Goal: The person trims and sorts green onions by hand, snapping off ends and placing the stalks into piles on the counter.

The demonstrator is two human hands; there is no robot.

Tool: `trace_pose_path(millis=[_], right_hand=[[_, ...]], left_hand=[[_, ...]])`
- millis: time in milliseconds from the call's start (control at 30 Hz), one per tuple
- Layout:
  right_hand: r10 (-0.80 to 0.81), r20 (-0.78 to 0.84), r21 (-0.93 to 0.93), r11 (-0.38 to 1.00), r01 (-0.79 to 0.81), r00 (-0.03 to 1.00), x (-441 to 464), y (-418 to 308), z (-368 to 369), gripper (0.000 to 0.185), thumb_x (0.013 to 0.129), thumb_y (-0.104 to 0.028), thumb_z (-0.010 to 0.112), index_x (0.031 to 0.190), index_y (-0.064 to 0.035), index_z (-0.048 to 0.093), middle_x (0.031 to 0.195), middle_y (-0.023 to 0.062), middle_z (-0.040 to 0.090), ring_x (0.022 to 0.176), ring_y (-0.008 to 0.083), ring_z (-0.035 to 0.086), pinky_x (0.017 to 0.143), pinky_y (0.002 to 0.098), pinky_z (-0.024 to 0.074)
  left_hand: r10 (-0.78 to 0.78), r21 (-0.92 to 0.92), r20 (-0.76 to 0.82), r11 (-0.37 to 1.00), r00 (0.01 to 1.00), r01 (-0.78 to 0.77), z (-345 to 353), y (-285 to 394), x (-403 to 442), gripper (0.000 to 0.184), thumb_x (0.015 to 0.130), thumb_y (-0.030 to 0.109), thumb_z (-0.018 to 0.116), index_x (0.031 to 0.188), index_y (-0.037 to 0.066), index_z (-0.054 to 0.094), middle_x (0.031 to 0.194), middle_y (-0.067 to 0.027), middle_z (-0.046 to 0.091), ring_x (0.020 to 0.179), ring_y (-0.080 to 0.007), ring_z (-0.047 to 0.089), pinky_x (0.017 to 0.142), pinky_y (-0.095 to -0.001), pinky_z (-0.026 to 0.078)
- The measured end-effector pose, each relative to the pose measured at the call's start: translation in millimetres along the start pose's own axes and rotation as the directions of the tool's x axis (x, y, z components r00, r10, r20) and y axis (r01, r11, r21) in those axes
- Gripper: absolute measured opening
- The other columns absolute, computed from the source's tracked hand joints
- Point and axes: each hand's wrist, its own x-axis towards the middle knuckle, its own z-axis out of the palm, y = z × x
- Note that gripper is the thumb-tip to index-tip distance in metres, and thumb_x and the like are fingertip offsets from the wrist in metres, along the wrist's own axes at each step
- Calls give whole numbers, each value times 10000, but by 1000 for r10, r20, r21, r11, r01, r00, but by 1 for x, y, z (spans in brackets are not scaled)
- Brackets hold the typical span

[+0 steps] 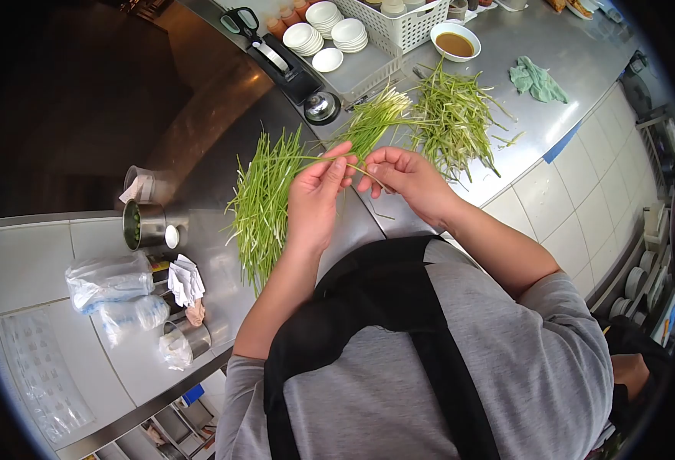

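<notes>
My left hand (320, 195) pinches a few long, thin green chive stalks (307, 159) between thumb and fingers. Close beside it, my right hand (414, 178) has its thumb and fingertips closed on the lower end of a stalk. To the left lies a large pile of long green chives (263, 203) with pale ends. Just beyond my hands is a bundle with whitish ends (376, 123). A looser heap of chive pieces (458, 111), greener and yellowish, spreads to the right. One short bit of stalk (383, 217) rests on the steel below my right hand.
A call bell (322, 107), tape dispenser (280, 65) and scissors (240, 23) stand behind the chives. Farther back are white dishes (349, 34), a white basket (406, 27), a bowl of brown sauce (455, 42) and a green cloth (537, 80). A metal cup (139, 225) stands left.
</notes>
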Motion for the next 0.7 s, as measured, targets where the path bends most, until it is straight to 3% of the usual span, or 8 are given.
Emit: trace_pose_path(millis=[100,167,267,333,533,600,633,700], right_hand=[[42,-33,-13,999,-43,999,1,4,0,172,950,-226,509,1024,-95,591,922,7,657,762,62,546,682,214,388],[132,-139,139,984,-113,981,2,3,2,144,956,-237,500,999,-128,584,1001,-13,650,814,52,540,721,238,388],[153,-137,287,952,-108,979,3,-2,-9,115,960,-241,494,976,-158,572,1062,-26,638,864,50,531,757,266,380],[130,-170,278,957,-79,977,3,-7,-18,107,961,-236,492,973,-162,567,1063,-23,639,868,52,530,761,269,378],[17,-343,200,978,56,939,5,-17,-78,88,955,-243,503,965,-176,559,1039,-1,628,877,84,539,736,259,382],[-176,-460,-235,969,72,870,10,-8,-113,125,933,-187,533,1033,-132,583,997,6,631,862,101,551,724,262,412],[-179,-458,-238,968,73,871,8,-9,-122,125,933,-187,533,1033,-132,583,997,6,631,862,101,551,724,262,412],[-416,-453,-779,615,-123,788,4,-12,-132,239,878,-108,575,1116,-108,586,965,45,640,883,175,585,758,326,443]], left_hand=[[-15,-21,-37,1000,999,14,2,2,-4,294,947,99,518,1212,-26,545,1003,-60,619,865,-79,555,794,-222,453],[-13,-32,-67,999,998,11,1,2,-5,291,942,82,523,1211,-27,546,968,-54,626,846,-74,551,782,-210,455],[31,-42,-150,998,988,-38,-2,5,-5,291,938,76,530,1211,-25,545,953,-56,629,833,-70,550,780,-208,460],[97,-27,-204,994,974,-105,-5,7,-4,306,929,82,553,1211,-36,551,945,-42,636,792,-52,544,733,-179,459],[107,-26,-254,993,961,-117,-16,13,-6,294,938,72,530,1213,-31,541,965,-60,624,806,-69,544,770,-206,466],[95,-16,-236,995,967,-102,-20,13,-6,307,938,69,529,1228,-30,529,959,-58,623,802,-69,542,766,-205,465],[83,-6,-212,996,974,-87,-21,12,-6,320,938,67,528,1243,-30,517,953,-56,621,798,-68,541,762,-205,464],[89,29,-192,996,977,-85,-23,9,-5,337,940,71,524,1261,-30,501,946,-48,619,796,-63,536,757,-201,459]])
